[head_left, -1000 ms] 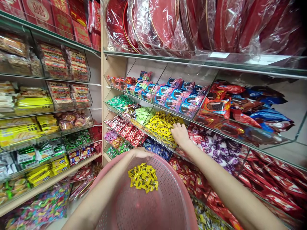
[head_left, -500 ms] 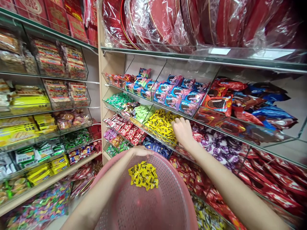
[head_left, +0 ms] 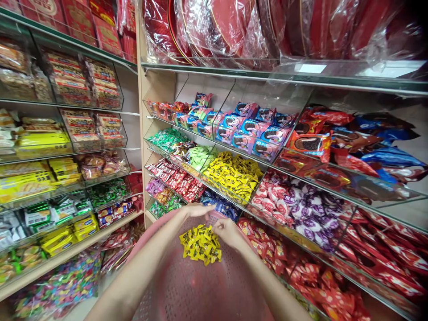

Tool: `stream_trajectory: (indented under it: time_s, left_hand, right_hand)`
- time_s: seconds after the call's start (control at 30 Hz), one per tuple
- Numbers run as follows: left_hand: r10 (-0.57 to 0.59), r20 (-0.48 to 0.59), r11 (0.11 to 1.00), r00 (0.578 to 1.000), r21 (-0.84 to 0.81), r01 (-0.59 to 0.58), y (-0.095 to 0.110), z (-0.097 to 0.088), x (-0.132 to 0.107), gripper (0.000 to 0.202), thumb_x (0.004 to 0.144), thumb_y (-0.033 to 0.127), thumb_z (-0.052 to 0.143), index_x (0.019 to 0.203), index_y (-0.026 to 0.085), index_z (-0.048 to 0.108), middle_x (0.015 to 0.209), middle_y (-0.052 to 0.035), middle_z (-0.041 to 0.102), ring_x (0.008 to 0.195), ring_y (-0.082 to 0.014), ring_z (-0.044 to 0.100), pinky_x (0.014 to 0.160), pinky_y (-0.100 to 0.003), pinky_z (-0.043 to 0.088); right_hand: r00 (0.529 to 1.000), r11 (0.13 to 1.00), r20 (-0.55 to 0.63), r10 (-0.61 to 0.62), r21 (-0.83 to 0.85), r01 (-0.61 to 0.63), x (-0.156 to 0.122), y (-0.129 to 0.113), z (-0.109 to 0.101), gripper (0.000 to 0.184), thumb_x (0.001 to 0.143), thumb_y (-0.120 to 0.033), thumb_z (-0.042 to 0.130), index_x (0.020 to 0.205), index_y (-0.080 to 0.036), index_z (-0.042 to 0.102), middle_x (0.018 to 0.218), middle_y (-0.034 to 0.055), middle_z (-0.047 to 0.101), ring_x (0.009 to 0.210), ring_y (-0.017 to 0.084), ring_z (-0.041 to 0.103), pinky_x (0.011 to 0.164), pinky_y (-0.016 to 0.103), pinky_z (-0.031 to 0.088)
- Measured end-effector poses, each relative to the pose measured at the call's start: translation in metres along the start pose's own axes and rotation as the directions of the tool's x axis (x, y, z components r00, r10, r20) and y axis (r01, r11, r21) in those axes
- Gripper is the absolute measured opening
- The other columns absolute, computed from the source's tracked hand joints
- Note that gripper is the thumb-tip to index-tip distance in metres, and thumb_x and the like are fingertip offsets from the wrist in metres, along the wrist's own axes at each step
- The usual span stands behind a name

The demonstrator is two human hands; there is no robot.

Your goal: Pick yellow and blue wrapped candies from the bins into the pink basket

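A pink perforated plastic basket (head_left: 214,290) is tilted toward me, with a heap of small yellow-wrapped candies (head_left: 200,244) inside. My left hand (head_left: 199,210) grips the basket's far rim, its fingers partly hidden over the edge. Inside the right part of the basket, just beside the heap, my right hand (head_left: 227,232) has its fingers curled together; whatever is in them is hidden. Beyond the basket, a clear shelf bin holds more of the same yellow candies (head_left: 234,174).
Right of the yellow bin lie red and purple wrapped candies (head_left: 297,205). Packaged cookies (head_left: 249,129) fill the shelf above, behind a clear front panel. A side shelf (head_left: 60,263) with packaged snacks stands at left. Plastic-wrapped red round items (head_left: 227,31) line the top shelf.
My right hand has moved from the yellow candy bin down and left into the basket. My left hand stays on the rim.
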State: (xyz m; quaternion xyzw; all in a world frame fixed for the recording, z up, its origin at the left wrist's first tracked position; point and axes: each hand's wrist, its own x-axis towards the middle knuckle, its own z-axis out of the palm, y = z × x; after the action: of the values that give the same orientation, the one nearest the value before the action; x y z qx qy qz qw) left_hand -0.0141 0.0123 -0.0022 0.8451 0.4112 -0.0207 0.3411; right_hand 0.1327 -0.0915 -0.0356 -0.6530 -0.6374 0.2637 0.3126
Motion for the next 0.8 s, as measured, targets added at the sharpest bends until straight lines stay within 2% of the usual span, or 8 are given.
stream_trajectory:
  time_s: [0.1,0.2,0.37,0.57,0.8]
  left_hand:
    - [-0.002,-0.001,1.000,1.000,0.005,0.003,-0.001,0.001,0.002,0.075,0.072,0.076,0.016,0.075,0.024,0.071,0.104,-0.0004,0.063,0.095,-0.0223,0.054,0.091,-0.033,0.034]
    - [-0.013,-0.007,1.000,1.000,0.007,0.013,-0.004,0.001,0.003,0.074,0.072,0.075,0.018,0.075,0.024,0.070,0.107,-0.0006,0.062,0.097,-0.0226,0.054,0.092,-0.033,0.033]
    - [-0.027,-0.013,0.999,1.000,0.031,0.027,-0.008,0.001,0.005,0.071,0.072,0.075,0.019,0.075,0.025,0.070,0.112,-0.0012,0.060,0.099,-0.0239,0.054,0.092,-0.035,0.033]
    - [-0.018,-0.012,0.999,1.000,0.031,0.018,-0.007,0.001,0.005,0.072,0.070,0.076,0.021,0.076,0.025,0.071,0.109,-0.0008,0.062,0.097,-0.0242,0.054,0.091,-0.034,0.034]
    - [-0.013,-0.040,0.996,0.999,0.090,0.017,-0.002,0.001,-0.003,0.074,0.069,0.078,0.020,0.076,0.024,0.071,0.113,-0.0025,0.059,0.103,-0.0258,0.051,0.094,-0.036,0.031]
  right_hand:
    - [0.998,0.994,-0.035,0.056,0.097,-0.053,0.008,0.018,0.022,0.010,0.061,-0.017,0.052,0.054,-0.015,0.058,0.049,-0.0024,0.057,0.044,0.009,0.046,0.045,0.019,0.031]
    - [0.995,0.994,-0.079,0.059,0.093,-0.051,0.011,0.023,0.031,0.009,0.059,-0.016,0.052,0.053,-0.014,0.058,0.050,-0.0019,0.058,0.045,0.009,0.048,0.046,0.019,0.032]
    - [0.991,0.995,-0.118,0.064,0.086,-0.054,0.012,0.026,0.034,0.009,0.060,-0.017,0.052,0.055,-0.014,0.060,0.053,0.0000,0.061,0.047,0.011,0.051,0.047,0.020,0.034]
    - [0.984,0.995,-0.171,0.056,0.089,-0.041,0.009,0.029,0.039,0.012,0.065,-0.024,0.053,0.058,-0.016,0.059,0.056,0.0019,0.063,0.052,0.013,0.055,0.049,0.021,0.037]
    - [0.959,1.000,-0.283,-0.002,-0.004,0.001,-0.004,0.027,0.030,0.021,0.071,-0.032,0.049,0.058,-0.018,0.057,0.056,0.0011,0.061,0.051,0.014,0.054,0.050,0.022,0.037]
